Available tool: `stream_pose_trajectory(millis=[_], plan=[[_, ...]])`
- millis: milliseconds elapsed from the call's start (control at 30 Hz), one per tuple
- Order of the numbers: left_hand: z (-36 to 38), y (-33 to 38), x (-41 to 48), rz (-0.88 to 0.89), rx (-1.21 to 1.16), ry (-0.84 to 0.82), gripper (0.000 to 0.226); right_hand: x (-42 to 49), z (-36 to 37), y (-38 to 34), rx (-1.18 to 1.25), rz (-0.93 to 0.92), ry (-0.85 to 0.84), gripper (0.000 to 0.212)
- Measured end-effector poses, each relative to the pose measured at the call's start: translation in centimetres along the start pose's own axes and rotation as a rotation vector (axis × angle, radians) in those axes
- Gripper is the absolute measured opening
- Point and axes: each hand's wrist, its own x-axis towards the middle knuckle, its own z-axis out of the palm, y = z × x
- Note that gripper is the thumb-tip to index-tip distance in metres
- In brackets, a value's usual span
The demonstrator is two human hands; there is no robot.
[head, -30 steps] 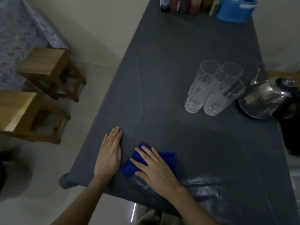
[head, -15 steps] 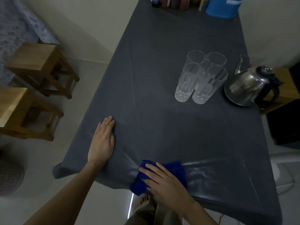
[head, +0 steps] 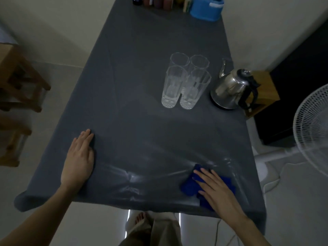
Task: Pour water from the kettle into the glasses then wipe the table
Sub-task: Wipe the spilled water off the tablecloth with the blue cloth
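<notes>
A blue cloth [head: 190,187] lies near the front right of the table [head: 142,82], which is covered in dark grey. My right hand [head: 215,189] presses flat on the cloth. My left hand [head: 79,159] rests flat on the tablecloth at the front left, fingers together, holding nothing. Several tall clear glasses [head: 186,80] stand clustered in the middle right. A steel kettle [head: 230,89] with a black handle sits just right of them. Wet streaks shine along the front of the cloth.
A blue container [head: 206,8] and several bottles [head: 156,0] line the far edge. Wooden stools [head: 16,80] stand to the left, a white fan [head: 312,125] and a dark cabinet [head: 300,86] to the right. My bare foot [head: 141,219] shows below the table's front edge.
My right hand has slid the blue cloth to the right along the table's front edge, leaving a wet streak. My left hand has stayed flat on the tablecloth.
</notes>
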Motion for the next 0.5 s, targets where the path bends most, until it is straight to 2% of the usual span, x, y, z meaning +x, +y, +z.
stream_pose_trajectory(millis=[67,200,367,500], plan=[[0.1,-0.1,0.0,-0.002,-0.011,-0.001,0.054,-1.7,-0.7,1.9,0.037,0.171,0.082,0.059],[0.3,-0.2,0.1,0.006,-0.028,0.003,0.055,-3.8,-1.8,4.9,0.036,0.412,0.194,0.061],[0.5,-0.3,0.4,0.002,-0.026,-0.002,0.055,-1.4,-1.0,5.1,0.202,0.649,0.316,0.042],[0.5,-0.2,0.5,-0.01,-0.028,-0.007,0.056,2.4,-0.3,3.2,0.233,0.644,0.352,0.052]])
